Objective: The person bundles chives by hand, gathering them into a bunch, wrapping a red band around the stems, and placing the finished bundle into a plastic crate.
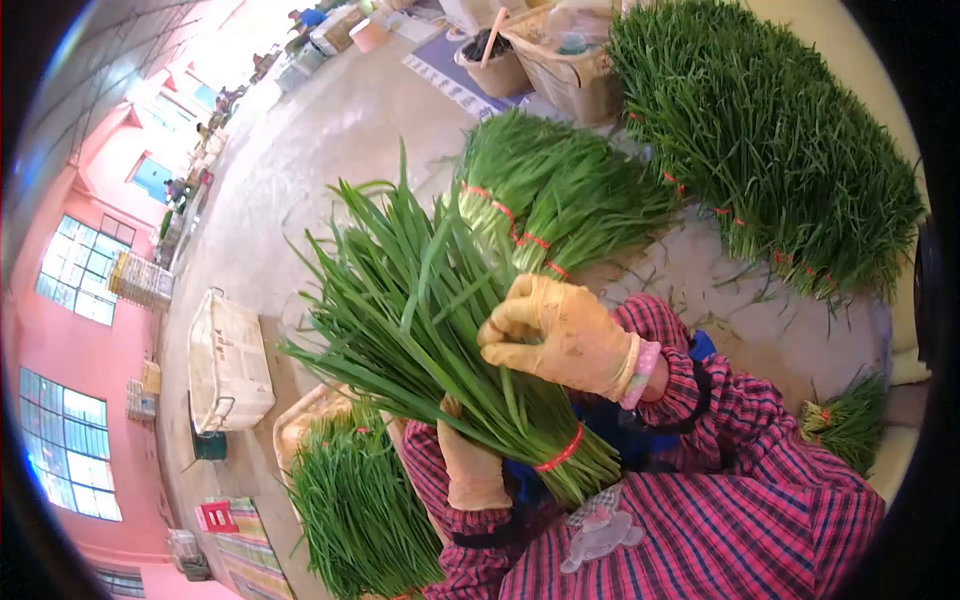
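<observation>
A large bunch of green chives [440, 310], tied near its pale stem ends with a red band [562, 450], lies tilted across in front of my body. From below, my gloved left hand [470, 465] grips the bunch, and leaves hide part of its fingers. My right hand [560, 335], in a stained pale glove, is closed at the bunch's upper side, its bent fingertips pinching at the leaves. Just beyond the hands, more red-banded chive bunches [580, 190] lie on the floor.
A big heap of banded chives [760, 140] stands at upper right. Left of my knees is a crate of chives [360, 500]. A white tub [230, 360] stands farther left. A bucket [495, 70] and a bin [570, 70] are at the top. A small bunch [845, 425] lies at right.
</observation>
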{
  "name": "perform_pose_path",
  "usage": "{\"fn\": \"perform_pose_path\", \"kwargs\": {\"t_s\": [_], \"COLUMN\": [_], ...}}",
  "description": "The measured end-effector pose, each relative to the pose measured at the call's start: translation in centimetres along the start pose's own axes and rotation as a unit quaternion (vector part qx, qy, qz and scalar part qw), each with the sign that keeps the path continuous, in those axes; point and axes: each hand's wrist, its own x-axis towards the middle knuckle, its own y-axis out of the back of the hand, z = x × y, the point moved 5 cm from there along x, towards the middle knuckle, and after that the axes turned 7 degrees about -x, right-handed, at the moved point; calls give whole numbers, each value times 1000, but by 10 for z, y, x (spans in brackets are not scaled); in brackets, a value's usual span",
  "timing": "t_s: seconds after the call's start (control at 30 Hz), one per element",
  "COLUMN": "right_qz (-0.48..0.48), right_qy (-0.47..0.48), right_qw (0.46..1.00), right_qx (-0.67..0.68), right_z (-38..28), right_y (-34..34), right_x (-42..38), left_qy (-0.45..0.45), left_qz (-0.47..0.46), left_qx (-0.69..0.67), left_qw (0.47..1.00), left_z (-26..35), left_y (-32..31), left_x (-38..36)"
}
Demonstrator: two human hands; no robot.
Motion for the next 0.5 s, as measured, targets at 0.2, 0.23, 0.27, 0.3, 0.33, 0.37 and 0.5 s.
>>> {"fn": "perform_pose_path", "kwargs": {"t_s": [0.2, 0.23, 0.27, 0.3, 0.33, 0.37, 0.5], "right_qz": [-140, -153, -150, -122, -94, -79, -91], "right_qy": [152, 197, 200, 233, 265, 254, 2], "right_qw": [978, 968, 968, 962, 953, 954, 994], "right_qx": [11, -24, -26, -70, -114, -137, 58], "right_z": [-2, -6, -5, -7, -8, -10, 29], "right_y": [11, 18, 23, 29, 35, 43, 41], "right_x": [17, 23, 29, 32, 36, 39, 22], "left_qy": [5, 1, -2, -11, -12, 3, -41], "left_qz": [17, 27, 39, 63, 62, 28, 14], "left_qx": [-9, 17, 41, 45, 44, -11, 14], "left_qw": [1000, 1000, 998, 997, 997, 1000, 999], "left_z": [2, 4, 4, 4, 4, 2, 7], "left_y": [12, 12, 13, 11, 14, 19, 19], "left_x": [0, 2, 3, 1, 3, 7, 5]}}
